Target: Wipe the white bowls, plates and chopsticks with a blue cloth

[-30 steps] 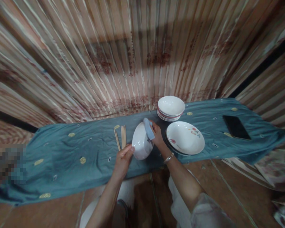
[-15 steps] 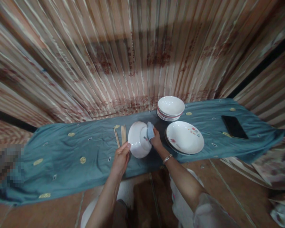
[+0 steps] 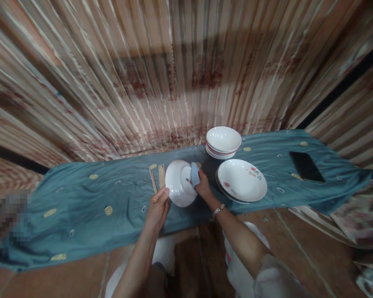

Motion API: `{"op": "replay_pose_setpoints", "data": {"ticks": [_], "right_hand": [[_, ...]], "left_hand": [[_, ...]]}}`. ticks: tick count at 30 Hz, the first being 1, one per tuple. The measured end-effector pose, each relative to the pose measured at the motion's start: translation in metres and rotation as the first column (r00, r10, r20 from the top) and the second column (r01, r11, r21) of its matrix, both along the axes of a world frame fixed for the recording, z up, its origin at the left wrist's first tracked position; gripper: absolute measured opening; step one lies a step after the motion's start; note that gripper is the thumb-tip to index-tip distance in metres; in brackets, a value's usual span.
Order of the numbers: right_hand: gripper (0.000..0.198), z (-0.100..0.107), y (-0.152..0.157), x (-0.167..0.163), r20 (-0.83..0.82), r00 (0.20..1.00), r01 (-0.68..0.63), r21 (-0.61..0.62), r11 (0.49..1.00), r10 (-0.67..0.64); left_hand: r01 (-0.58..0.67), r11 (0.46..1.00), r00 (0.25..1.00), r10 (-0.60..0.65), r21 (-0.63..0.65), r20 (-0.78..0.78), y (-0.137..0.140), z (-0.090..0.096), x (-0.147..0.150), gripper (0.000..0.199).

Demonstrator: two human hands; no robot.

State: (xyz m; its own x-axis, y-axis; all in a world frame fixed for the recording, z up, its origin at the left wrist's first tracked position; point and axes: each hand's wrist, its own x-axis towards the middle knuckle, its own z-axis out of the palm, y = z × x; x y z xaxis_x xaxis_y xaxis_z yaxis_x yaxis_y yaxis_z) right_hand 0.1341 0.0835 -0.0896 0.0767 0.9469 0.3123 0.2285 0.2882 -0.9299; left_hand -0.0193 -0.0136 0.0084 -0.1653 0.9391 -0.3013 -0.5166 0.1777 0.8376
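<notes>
Bowl (image 3: 178,184), one, tilted, is held at its rim by the left hand (image 3: 158,207) while the right hand (image 3: 204,185) grips one blue cloth (image 3: 194,174) against its underside, between two chopstick groups (image 3: 162,176) and two dish stacks (image 3: 242,182), near the front edge of the tablecloth (image 3: 83,203), with broad room leftward.

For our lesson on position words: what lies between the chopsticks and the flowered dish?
In the head view, between the chopsticks and the flowered dish, from left to right: the white bowl, the blue cloth and the right hand holding it.
</notes>
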Motion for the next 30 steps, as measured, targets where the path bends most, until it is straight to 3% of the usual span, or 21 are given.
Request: {"op": "replay_pose_setpoints", "data": {"ticks": [11,20,30], "right_hand": [[0.048,0.024,0.004,-0.002,0.129,0.985,-0.123,0.083,0.989,0.111],[0.060,0.037,-0.032,-0.008,0.330,0.932,-0.229,0.207,0.951,0.152],[0.053,0.067,-0.059,-0.013,0.400,0.906,-0.267,0.293,0.918,0.136]], "left_hand": [[0.005,1.000,1.000,-0.006,-0.018,-0.023,-0.003,0.002,-0.001,0.042],[0.010,1.000,1.000,-0.010,-0.001,-0.014,-0.002,0.000,-0.001,0.042],[0.023,1.000,0.999,-0.022,0.010,-0.041,-0.004,0.007,0.004,0.041]]}}
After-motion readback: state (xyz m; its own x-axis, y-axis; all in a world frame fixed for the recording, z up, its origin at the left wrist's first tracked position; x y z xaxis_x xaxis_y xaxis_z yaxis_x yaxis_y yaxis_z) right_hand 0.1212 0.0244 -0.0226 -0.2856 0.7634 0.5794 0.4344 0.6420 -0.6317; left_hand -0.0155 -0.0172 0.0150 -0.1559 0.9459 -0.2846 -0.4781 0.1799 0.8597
